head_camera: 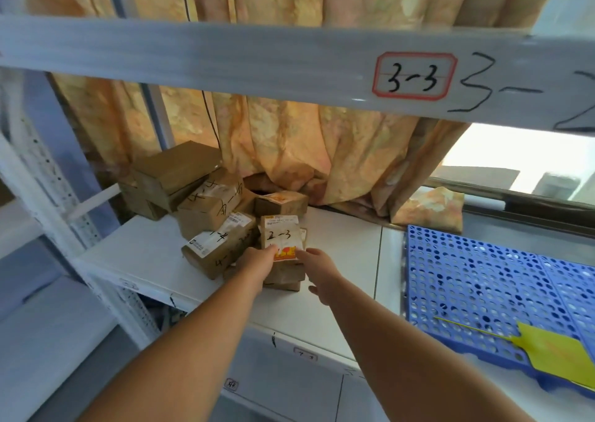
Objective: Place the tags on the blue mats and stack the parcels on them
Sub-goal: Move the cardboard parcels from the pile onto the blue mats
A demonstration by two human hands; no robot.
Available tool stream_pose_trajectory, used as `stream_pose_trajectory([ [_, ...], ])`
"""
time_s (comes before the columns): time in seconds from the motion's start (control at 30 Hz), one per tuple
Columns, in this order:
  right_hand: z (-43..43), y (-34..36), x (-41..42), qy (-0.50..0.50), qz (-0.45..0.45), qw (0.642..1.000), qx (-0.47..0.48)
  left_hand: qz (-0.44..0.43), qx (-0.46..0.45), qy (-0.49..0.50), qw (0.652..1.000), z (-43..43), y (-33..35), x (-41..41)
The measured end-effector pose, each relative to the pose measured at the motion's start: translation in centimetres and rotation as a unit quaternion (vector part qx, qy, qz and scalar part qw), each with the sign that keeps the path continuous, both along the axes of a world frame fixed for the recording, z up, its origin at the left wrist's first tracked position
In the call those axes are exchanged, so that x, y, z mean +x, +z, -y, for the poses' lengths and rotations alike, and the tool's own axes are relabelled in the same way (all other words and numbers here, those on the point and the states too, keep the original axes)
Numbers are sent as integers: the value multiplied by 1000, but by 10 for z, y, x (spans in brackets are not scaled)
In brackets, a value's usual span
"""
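Presently: parcel (280, 238) upright on shelf (349, 244), apart from blue mat (483, 280).
Likely light, stiff cardboard; left hand (257, 257) pinching lower corner, right hand (318, 262) spread, fingertips touching opposite edge; best clasped by both sides.

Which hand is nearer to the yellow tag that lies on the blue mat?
Right. The right hand touches the parcel marked 2-3, to the left of the yellow tag on the blue mat. The left hand is at that parcel's other side, farther away.
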State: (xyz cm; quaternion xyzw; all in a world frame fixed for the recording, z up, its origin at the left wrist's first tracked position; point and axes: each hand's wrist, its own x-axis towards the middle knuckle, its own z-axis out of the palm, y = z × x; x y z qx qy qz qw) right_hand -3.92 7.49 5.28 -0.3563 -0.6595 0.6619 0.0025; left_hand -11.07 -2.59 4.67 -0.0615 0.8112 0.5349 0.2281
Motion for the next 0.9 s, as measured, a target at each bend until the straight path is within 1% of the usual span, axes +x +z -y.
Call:
stream_pose_trajectory([
  [0.13, -1, -9, 11, -26, -14, 999, -35, 10, 43, -2, 999, -5, -2, 11],
  [0.3, -8, -15, 25, -70, -63, 992, -85, -43, 63, -18, 997, -14, 3, 25],
  [0.43, -21, -6, 35, -95, -98, 986, -92, -71, 100, -28, 992, -24, 12, 35],
  [0.53, -35, -9, 49, -141, -123, 977, -105, -37, 164, -36, 985, -38, 9, 43],
  [0.63, -58, -20, 76, -205, -147, 962, -104, 15, 218, -70, 973, -60, 0, 60],
  [0.8, -93, -23, 120, -286, -156, 941, -91, 109, 281, -140, 943, -100, -4, 94],
  [0.9, -114, -16, 143, -321, -153, 932, -75, 122, 288, -192, 930, -126, 3, 112],
])
